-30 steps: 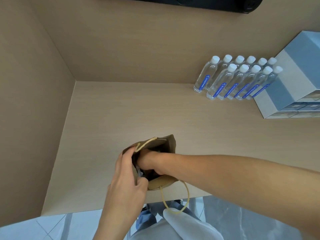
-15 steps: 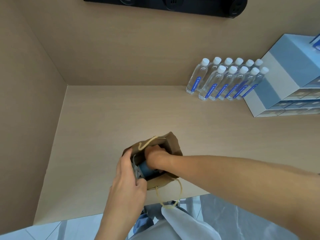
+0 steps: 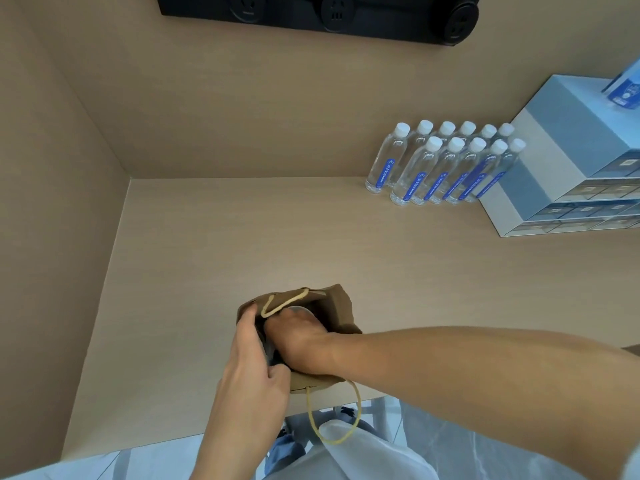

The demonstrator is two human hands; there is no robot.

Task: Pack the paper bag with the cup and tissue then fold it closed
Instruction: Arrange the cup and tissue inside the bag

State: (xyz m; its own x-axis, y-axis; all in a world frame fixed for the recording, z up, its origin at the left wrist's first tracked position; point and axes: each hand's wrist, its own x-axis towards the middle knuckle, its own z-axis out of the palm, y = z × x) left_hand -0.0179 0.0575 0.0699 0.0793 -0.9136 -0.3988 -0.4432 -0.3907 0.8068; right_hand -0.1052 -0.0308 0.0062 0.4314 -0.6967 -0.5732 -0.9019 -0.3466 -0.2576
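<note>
A brown paper bag point(image 3: 341, 310) with cream rope handles stands open near the table's front edge. My left hand point(image 3: 252, 368) pinches the bag's left rim and holds the mouth apart. My right hand point(image 3: 298, 337) reaches down into the bag from the right; its fingers are hidden inside. Just past its knuckles a small grey rounded piece point(image 3: 297, 309) shows inside the bag, probably the cup's top. No tissue is visible. One rope handle point(image 3: 332, 427) hangs over the table edge.
The bag sits on a light wooden table point(image 3: 207, 254) boxed in by a wall on the left and one behind. Several water bottles point(image 3: 446, 168) stand at the back right beside a blue-and-white drawer unit point(image 3: 561, 143). A black socket strip point(image 3: 332, 12) runs along the back wall.
My right hand has shifted inside the bag and now covers the blue cup that showed half a second ago. My left hand keeps its hold on the rim. The view has tilted upward.
</note>
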